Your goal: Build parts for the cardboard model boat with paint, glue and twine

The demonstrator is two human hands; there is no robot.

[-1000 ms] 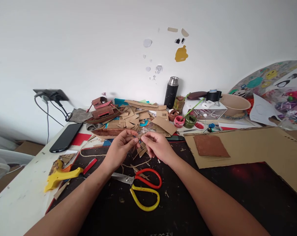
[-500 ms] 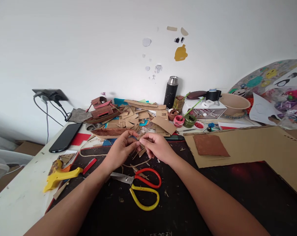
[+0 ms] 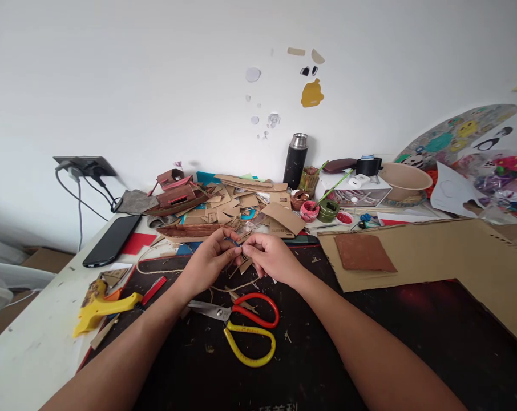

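Note:
My left hand and my right hand meet fingertip to fingertip above the dark mat. Both are closed in a pinch on what looks like a thin piece of twine; the bit between the fingers is mostly hidden. One stretch of the twine curves out left of my left hand, and another trails below my right hand. Just below the hands lie scissors with one red and one yellow handle, blades pointing left and slightly apart.
Cardboard scraps and a brown model boat lie behind the hands. A yellow glue gun and phone are at left. Paint pots and a black flask stand behind; cardboard sheet lies right.
The hands stay together at nearly the same spot, with small finger movements. The whole view has shifted slightly; objects on the table keep their places.

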